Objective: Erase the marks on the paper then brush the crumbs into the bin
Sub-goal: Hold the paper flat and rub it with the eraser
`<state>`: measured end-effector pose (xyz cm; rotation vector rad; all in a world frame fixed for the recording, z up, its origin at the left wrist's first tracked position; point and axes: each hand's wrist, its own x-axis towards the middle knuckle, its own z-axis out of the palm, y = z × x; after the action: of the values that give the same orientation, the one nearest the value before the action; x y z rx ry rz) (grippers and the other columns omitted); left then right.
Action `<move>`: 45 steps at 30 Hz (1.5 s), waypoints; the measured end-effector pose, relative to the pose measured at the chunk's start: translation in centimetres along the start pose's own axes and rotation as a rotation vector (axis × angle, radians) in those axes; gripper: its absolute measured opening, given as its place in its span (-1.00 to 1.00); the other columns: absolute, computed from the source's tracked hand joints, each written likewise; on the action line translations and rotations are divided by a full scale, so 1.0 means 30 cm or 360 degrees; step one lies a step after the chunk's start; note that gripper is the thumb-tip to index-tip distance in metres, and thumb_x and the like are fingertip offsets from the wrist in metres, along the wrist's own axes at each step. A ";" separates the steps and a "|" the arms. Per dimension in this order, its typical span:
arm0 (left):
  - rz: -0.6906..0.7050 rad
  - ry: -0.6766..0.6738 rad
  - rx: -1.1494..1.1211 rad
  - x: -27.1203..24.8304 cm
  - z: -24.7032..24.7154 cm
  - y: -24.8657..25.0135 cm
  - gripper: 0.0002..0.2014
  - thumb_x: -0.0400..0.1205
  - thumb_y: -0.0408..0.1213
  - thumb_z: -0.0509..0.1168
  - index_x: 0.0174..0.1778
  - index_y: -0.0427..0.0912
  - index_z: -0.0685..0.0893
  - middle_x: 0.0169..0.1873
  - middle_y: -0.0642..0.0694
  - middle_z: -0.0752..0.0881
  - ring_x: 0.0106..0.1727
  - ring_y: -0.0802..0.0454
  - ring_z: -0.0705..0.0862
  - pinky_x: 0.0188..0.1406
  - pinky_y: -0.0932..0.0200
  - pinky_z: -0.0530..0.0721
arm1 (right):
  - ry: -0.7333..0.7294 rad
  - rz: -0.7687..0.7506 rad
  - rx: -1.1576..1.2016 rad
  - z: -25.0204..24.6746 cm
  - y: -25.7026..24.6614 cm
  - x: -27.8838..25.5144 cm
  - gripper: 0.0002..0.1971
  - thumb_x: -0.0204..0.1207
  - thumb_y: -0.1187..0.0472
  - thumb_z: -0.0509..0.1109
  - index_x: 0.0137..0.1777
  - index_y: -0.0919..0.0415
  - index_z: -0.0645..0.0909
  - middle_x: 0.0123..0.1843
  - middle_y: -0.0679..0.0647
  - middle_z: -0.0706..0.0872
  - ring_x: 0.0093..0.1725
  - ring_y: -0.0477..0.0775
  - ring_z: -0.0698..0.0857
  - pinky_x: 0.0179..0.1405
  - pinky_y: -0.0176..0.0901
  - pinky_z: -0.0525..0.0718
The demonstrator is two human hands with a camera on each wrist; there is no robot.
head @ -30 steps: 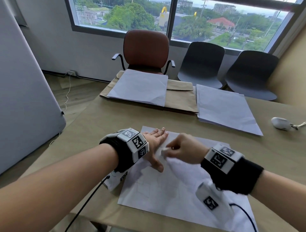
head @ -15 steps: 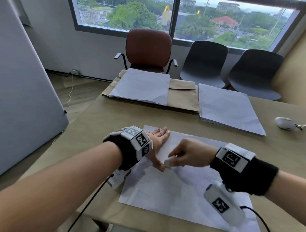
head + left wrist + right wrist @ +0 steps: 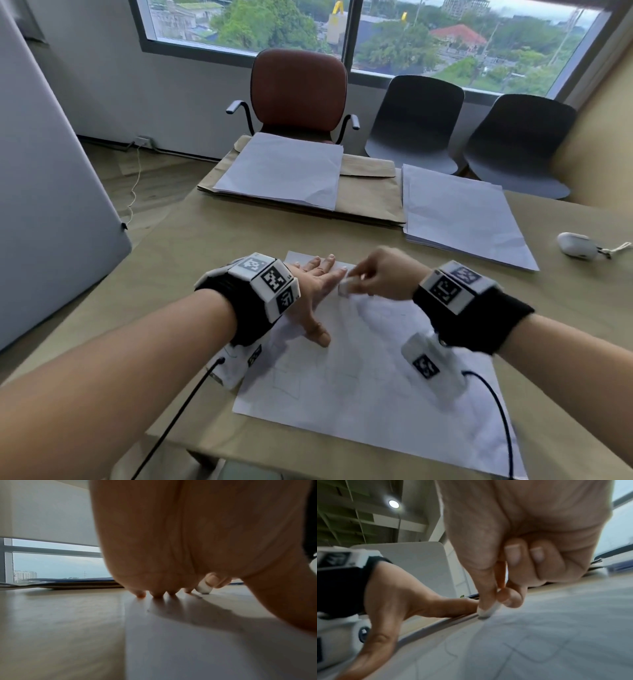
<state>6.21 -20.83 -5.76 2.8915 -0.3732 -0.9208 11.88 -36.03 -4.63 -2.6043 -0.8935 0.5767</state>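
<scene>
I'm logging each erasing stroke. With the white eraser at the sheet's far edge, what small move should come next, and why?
Probably draw the small white eraser, pinched in the right hand, back toward the body across the white paper sheet. Faint pencil lines remain nearer, and the flat left hand pins the sheet.

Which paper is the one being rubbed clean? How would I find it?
Start at the tan wooden table and look at its near edge, closest to the person. The white sheet of paper with faint pencil lines lies there, pressed flat by the left hand while the right hand pinches a small white eraser against it. The other white sheets lie farther back, untouched.
</scene>
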 end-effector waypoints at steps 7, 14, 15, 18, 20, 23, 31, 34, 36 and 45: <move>-0.0075 0.0102 0.0072 0.022 0.030 0.015 0.20 0.37 0.27 0.40 0.65 -0.02 -0.32 0.64 -0.06 -0.37 0.67 -0.05 -0.31 0.66 -0.18 -0.12 | -0.0262 -0.0196 0.0117 0.067 -0.036 -0.107 -0.73 0.47 0.02 0.39 -0.44 0.03 0.66 -0.54 -0.03 0.50 -0.51 -0.12 0.39 -0.41 -0.27 0.40; -0.0039 0.0081 0.0045 0.012 0.023 0.010 0.24 0.37 0.28 0.40 0.62 -0.07 -0.40 0.63 -0.08 -0.40 0.67 -0.07 -0.33 0.64 -0.13 -0.19 | 0.0186 0.0048 0.0107 0.003 0.014 0.001 -0.82 0.43 0.01 0.43 -0.14 0.06 0.80 -0.53 -0.09 0.58 -0.51 -0.17 0.49 -0.30 -0.31 0.44; -0.0044 0.0088 0.0049 0.010 0.025 0.008 0.24 0.38 0.28 0.39 0.62 -0.08 -0.41 0.63 -0.08 -0.40 0.67 -0.06 -0.33 0.63 -0.11 -0.20 | 0.0206 0.0035 0.0101 0.012 0.008 -0.005 -0.81 0.44 0.02 0.42 -0.16 0.08 0.80 -0.52 -0.07 0.60 -0.52 -0.16 0.47 -0.30 -0.29 0.43; -0.0065 0.0117 0.0061 0.008 0.030 0.016 0.24 0.39 0.26 0.39 0.63 -0.14 -0.40 0.63 -0.09 -0.39 0.67 -0.05 -0.33 0.63 -0.04 -0.23 | -0.0064 -0.0124 0.0084 0.057 -0.035 -0.087 -0.76 0.49 0.02 0.38 -0.38 0.00 0.73 -0.65 -0.09 0.47 -0.59 -0.14 0.42 -0.50 -0.44 0.33; -0.0071 0.0131 0.0075 0.009 0.031 0.026 0.24 0.40 0.25 0.40 0.63 -0.16 -0.40 0.63 -0.10 -0.39 0.67 -0.06 -0.33 0.63 -0.03 -0.23 | -0.0240 -0.0209 0.0045 0.073 -0.057 -0.128 -0.69 0.50 0.02 0.37 -0.50 -0.05 0.60 -0.62 -0.08 0.40 -0.57 -0.12 0.38 -0.51 -0.42 0.33; -0.0058 0.0110 0.0057 0.010 0.028 0.024 0.25 0.39 0.25 0.40 0.62 -0.17 -0.41 0.63 -0.11 -0.40 0.67 -0.07 -0.33 0.63 -0.04 -0.23 | -0.0137 -0.0074 -0.0006 0.039 -0.042 -0.075 -0.79 0.44 -0.04 0.41 -0.18 0.05 0.79 -0.51 -0.09 0.56 -0.56 -0.21 0.48 -0.43 -0.42 0.42; -0.0079 0.0135 0.0064 0.020 0.037 0.014 0.27 0.37 0.27 0.41 0.62 -0.19 -0.42 0.63 -0.11 -0.39 0.67 -0.06 -0.33 0.63 -0.03 -0.24 | -0.0019 -0.0055 0.0133 0.101 -0.096 -0.091 -0.72 0.48 0.14 0.38 -0.37 0.32 0.68 -0.68 -0.03 0.38 -0.63 -0.08 0.37 -0.59 -0.39 0.30; -0.0059 0.0123 0.0072 0.018 0.035 0.017 0.27 0.38 0.27 0.40 0.62 -0.19 -0.42 0.63 -0.12 -0.39 0.67 -0.07 -0.33 0.63 -0.04 -0.23 | -0.0039 0.0001 0.0142 0.076 -0.079 -0.073 -0.72 0.45 0.07 0.41 -0.15 0.33 0.76 -0.50 0.03 0.53 -0.53 -0.11 0.40 -0.54 -0.40 0.33; -0.0038 0.0136 0.0042 0.012 0.035 0.012 0.26 0.38 0.26 0.40 0.62 -0.19 -0.40 0.63 -0.12 -0.38 0.67 -0.07 -0.33 0.63 -0.04 -0.23 | 0.0103 0.0125 0.0117 0.038 -0.049 -0.020 -0.77 0.42 0.05 0.43 -0.10 0.20 0.79 -0.39 0.09 0.62 -0.41 -0.05 0.48 -0.42 -0.30 0.41; -0.0006 0.0089 0.0060 0.023 0.032 0.006 0.24 0.39 0.25 0.41 0.62 -0.08 -0.41 0.62 -0.14 -0.41 0.66 -0.11 -0.35 0.64 -0.13 -0.21 | -0.0240 -0.0104 0.0023 0.052 -0.052 -0.119 -0.73 0.46 -0.01 0.39 -0.42 0.05 0.69 -0.57 -0.05 0.47 -0.60 -0.15 0.41 -0.51 -0.42 0.33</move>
<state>6.16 -21.17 -6.88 2.9457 -0.3847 -0.8399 7.77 -36.87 -4.37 -2.5349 -1.0127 0.7669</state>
